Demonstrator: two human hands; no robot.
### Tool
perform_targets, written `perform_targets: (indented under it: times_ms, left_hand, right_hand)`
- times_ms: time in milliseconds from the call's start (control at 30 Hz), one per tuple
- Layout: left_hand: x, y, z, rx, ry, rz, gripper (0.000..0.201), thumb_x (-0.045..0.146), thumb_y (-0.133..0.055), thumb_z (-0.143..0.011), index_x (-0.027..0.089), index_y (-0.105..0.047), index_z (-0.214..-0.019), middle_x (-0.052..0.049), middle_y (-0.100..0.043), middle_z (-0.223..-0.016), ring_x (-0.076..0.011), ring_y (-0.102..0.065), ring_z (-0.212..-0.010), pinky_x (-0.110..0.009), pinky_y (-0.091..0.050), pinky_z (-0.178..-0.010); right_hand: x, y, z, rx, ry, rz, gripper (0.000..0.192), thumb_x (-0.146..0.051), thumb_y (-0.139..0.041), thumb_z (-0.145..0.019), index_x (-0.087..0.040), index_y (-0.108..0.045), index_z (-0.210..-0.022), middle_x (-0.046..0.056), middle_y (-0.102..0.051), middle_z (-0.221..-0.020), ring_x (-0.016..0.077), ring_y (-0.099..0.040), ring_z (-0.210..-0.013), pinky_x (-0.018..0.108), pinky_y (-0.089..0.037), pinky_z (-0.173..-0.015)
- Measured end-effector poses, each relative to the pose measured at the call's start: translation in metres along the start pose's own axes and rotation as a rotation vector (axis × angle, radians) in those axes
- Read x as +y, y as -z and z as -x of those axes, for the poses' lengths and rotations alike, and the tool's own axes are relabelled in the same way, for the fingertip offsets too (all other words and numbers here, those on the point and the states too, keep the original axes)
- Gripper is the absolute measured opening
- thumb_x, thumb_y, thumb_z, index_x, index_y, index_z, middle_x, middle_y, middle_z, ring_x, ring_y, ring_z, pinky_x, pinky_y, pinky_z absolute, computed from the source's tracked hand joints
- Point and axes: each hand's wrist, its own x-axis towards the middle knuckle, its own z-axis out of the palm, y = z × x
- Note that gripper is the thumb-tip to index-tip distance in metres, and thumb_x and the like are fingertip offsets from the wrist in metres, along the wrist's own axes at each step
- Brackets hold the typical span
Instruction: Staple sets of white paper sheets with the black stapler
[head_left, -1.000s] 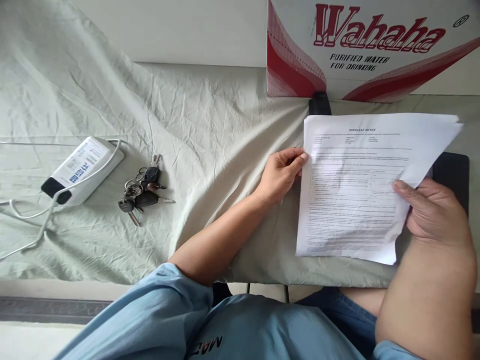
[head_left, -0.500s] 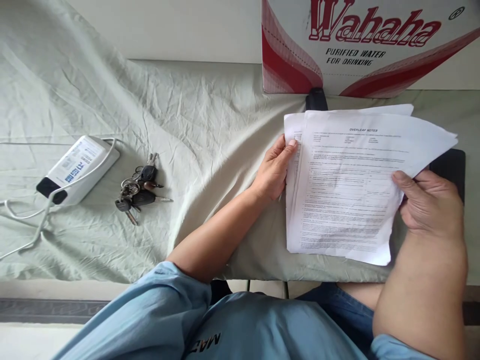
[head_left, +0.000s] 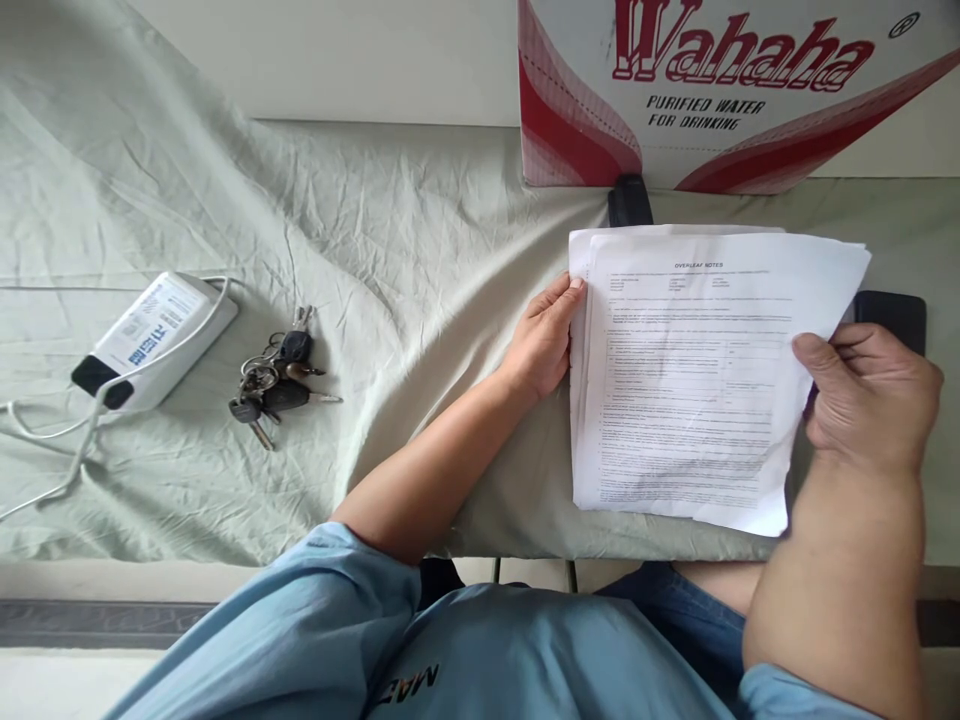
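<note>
Several printed sheets of paper (head_left: 686,400), the top one headed "OVERLEAF NOTES", are held up over the cloth between both hands. My left hand (head_left: 546,335) pinches the stack's left edge, thumb on top and fingers underneath. At the right edge, my right hand (head_left: 866,395) grips the paper between thumb and fingers, most of which are hidden behind. The sheets overlap slightly unevenly, with further edges showing at the left and top. The top sheet is creased and its lower right corner is worn.
A wrinkled pale green cloth (head_left: 420,250) covers the table. On the left lie a white box-shaped device (head_left: 161,330) with a cable and a bunch of keys (head_left: 277,375). A Wahaha carton (head_left: 712,130) stands behind. Black objects sit by the carton (head_left: 630,200) and beyond my right hand (head_left: 892,318).
My right hand has moved slightly right and the top sheet has shifted left over the others, so the stack looks more even. My left hand stays nearly in place.
</note>
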Motion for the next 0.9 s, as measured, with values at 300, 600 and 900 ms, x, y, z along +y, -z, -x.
perform_targets:
  times_ms: [300, 600, 900]
  left_hand:
    - [-0.001, 0.007, -0.003, -0.153, 0.016, -0.11, 0.049, 0.065, -0.1, -0.095, 0.022, -0.089, -0.116, -0.009, -0.095, -0.111, -0.0341, -0.09, -0.125, -0.045, -0.073, -0.113]
    - [-0.006, 0.01, -0.007, -0.144, -0.022, -0.118, 0.047, 0.066, -0.098, -0.097, 0.023, -0.089, -0.113, -0.008, -0.094, -0.108, -0.0339, -0.09, -0.128, -0.047, -0.073, -0.116]
    - [-0.004, 0.006, -0.003, -0.096, -0.049, -0.096, 0.045, 0.067, -0.093, -0.101, 0.025, -0.087, -0.116, -0.007, -0.093, -0.112, -0.0357, -0.088, -0.137, -0.05, -0.072, -0.118]
  right_hand:
    - [0.009, 0.005, -0.002, 0.032, 0.111, -0.009, 0.05, -0.061, -0.113, -0.057, -0.023, -0.09, -0.079, -0.002, -0.07, -0.062, 0.0136, -0.054, -0.058, 0.033, -0.041, -0.06]
    - [0.006, -0.003, -0.004, 0.143, 0.13, -0.038, 0.027, -0.042, -0.105, -0.06, -0.025, -0.091, -0.076, -0.001, -0.069, -0.061, 0.0154, -0.052, -0.058, 0.036, -0.038, -0.063]
    - [0.016, -0.004, -0.009, 0.214, 0.043, -0.142, 0.04, -0.047, -0.107, -0.052, -0.023, -0.084, -0.074, 0.0, -0.071, -0.071, 0.0188, -0.06, -0.072, 0.048, -0.058, -0.086]
